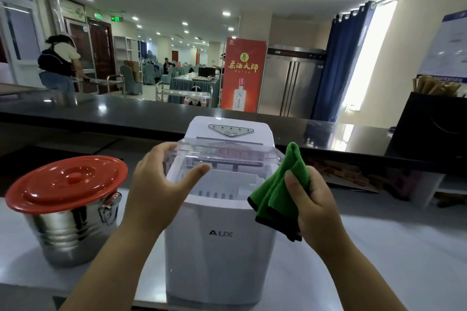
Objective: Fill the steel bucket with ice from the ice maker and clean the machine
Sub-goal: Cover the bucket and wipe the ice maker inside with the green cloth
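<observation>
Green cloth (280, 194) was pinched in right hand (312, 203); left hand (161, 182), fingers spread, touched ice maker (219, 235) lid (225, 151), steel bucket (70, 225) beside.

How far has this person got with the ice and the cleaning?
Done, apparently: the steel bucket stands beside the ice maker with its red lid on; whether it holds ice cannot be seen. In hand: the left hand holds the machine's clear lid up, while the right hand grips a green cloth. Left: wiping the machine.
</observation>
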A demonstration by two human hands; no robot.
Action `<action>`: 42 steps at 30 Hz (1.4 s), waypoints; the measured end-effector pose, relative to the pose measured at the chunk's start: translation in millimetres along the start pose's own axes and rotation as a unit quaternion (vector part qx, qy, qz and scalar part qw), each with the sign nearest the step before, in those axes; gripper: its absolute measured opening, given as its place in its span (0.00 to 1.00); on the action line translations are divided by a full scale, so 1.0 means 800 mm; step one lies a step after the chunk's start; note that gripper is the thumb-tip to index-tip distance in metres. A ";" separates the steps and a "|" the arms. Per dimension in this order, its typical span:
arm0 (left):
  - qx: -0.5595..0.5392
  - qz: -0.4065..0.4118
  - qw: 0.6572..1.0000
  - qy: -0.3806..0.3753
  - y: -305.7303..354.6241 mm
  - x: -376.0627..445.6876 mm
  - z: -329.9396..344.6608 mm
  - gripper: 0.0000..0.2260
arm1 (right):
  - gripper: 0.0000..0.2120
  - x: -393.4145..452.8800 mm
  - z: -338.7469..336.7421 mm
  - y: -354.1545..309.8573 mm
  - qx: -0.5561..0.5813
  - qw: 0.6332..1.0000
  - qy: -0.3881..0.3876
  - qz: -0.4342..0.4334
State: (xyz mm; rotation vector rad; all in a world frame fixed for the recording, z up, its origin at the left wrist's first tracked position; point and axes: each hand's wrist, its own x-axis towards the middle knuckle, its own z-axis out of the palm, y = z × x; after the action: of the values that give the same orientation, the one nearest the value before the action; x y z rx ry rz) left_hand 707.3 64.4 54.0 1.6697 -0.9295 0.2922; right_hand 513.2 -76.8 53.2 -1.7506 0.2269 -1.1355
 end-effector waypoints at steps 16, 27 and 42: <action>0.012 0.011 1.000 -0.027 0.004 0.094 0.034 0.32 | 0.03 0.099 -0.008 0.006 -0.062 0.996 0.031 -0.055; 0.032 -0.018 0.998 -0.053 -0.017 0.133 0.068 0.37 | 0.26 0.160 -0.010 0.031 -0.091 0.995 0.019 -0.034; 0.078 -0.061 0.987 -0.123 -0.043 0.131 0.075 0.36 | 0.16 0.191 0.007 0.079 -0.152 0.984 0.056 -0.068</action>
State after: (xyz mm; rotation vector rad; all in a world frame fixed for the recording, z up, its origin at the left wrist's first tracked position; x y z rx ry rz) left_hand 784.0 -32.5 75.7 1.9297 -0.9999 0.0775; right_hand 621.3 -196.2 91.1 -1.9960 0.3702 -1.3577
